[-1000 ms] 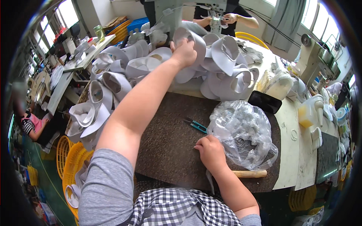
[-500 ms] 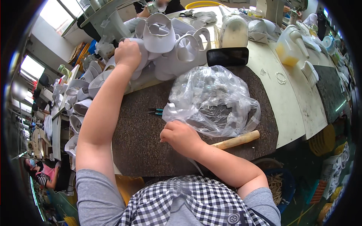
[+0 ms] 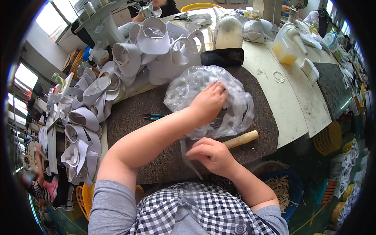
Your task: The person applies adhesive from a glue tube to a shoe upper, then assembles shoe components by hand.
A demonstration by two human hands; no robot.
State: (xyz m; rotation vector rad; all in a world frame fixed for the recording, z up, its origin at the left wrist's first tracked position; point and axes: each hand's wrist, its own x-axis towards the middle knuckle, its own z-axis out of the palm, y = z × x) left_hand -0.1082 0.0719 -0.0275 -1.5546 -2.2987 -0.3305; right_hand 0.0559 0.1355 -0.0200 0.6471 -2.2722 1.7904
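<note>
My left hand (image 3: pixel 209 101) reaches across onto a clear plastic bag (image 3: pixel 178 92), its fingers stretched over the crumpled film. What lies in the bag is hard to make out. My right hand (image 3: pixel 214 156) is closed, with fingers curled, just below the bag. A thin pale strip (image 3: pixel 187 158) runs beside its fingertips; I cannot tell whether they pinch it. A wooden handle (image 3: pixel 243 139) lies just right of that hand. Small dark thread snips (image 3: pixel 153 116) rest left of the bag, partly hidden by my left forearm.
White visors (image 3: pixel 152 37) pile up at the far left, with more stacked down the left side. A black phone-like slab (image 3: pixel 222 58) lies behind the bag. To the right are a jug of yellow liquid (image 3: pixel 288 49) and a white brush (image 3: pixel 310 70). A blue basket (image 3: pixel 293 192) stands below.
My left hand has left the visor pile at the far left and come right onto the plastic bag. My right hand has shifted right and nearer me, away from the bag's edge.
</note>
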